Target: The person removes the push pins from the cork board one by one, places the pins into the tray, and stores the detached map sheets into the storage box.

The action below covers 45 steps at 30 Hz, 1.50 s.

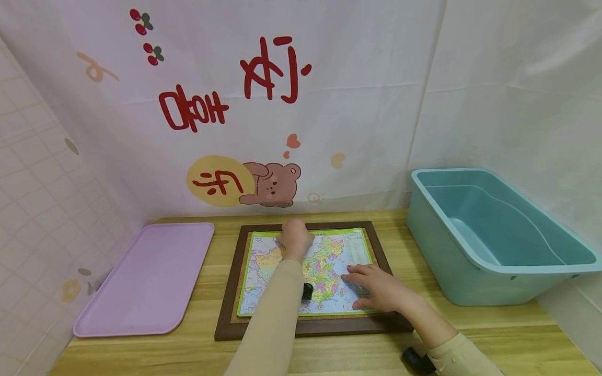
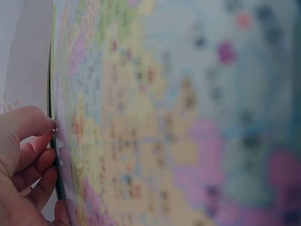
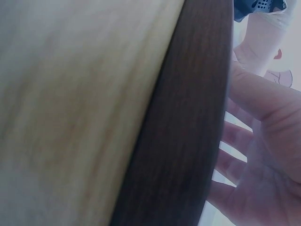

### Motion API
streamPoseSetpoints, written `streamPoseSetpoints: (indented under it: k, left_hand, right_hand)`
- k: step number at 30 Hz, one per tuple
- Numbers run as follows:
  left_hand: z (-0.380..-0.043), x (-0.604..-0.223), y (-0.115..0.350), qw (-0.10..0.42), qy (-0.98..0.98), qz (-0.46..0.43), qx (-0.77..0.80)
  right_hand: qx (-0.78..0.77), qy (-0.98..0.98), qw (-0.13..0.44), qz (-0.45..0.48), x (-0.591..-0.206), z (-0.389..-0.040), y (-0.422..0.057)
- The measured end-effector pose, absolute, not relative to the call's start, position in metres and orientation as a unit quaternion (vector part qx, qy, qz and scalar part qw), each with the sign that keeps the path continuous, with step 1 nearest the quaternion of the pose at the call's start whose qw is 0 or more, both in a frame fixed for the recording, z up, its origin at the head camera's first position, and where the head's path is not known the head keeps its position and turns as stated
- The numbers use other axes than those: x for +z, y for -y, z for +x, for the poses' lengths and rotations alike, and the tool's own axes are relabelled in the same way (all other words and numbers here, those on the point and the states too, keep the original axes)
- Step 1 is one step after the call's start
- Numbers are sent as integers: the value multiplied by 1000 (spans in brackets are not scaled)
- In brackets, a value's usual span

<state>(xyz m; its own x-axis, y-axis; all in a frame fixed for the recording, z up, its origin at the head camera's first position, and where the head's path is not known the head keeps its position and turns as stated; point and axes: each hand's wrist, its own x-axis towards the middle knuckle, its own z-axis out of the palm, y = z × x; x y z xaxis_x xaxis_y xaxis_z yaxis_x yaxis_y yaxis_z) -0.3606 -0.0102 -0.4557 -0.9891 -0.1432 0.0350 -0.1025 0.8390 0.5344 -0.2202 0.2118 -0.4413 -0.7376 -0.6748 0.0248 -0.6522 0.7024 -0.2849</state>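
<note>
A colourful map sheet with a green border lies inside a dark brown frame, over a cork-coloured backing. At the map's top edge is my left hand, its back toward the head camera. Seen from the left wrist, the left fingers are curled and the thumb and fingertips pinch at the map's edge; what lies right between the tips is too small to make out. My right hand rests with spread fingers over the map's right side. The frame's dark bar crosses the right wrist view, partly hiding those fingers.
On the left of the wooden table lies a purple tray. A light blue plastic bin stands at the right, close to the frame. Behind them hangs a pale printed cloth. Black wrist straps show on both arms.
</note>
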Motion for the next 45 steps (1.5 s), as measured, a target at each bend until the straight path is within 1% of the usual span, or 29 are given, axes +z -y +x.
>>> streamPoseSetpoints:
  k: [25,45]
  left_hand:
    - [-361,-453,11,31,962,57,-265]
    - [-362,-454,10,34,962,59,-264]
  right_hand:
    - [-134,-922,32,-362,-441,-220,-211]
    - [-137,-925,40,-352,-444,-222,-212]
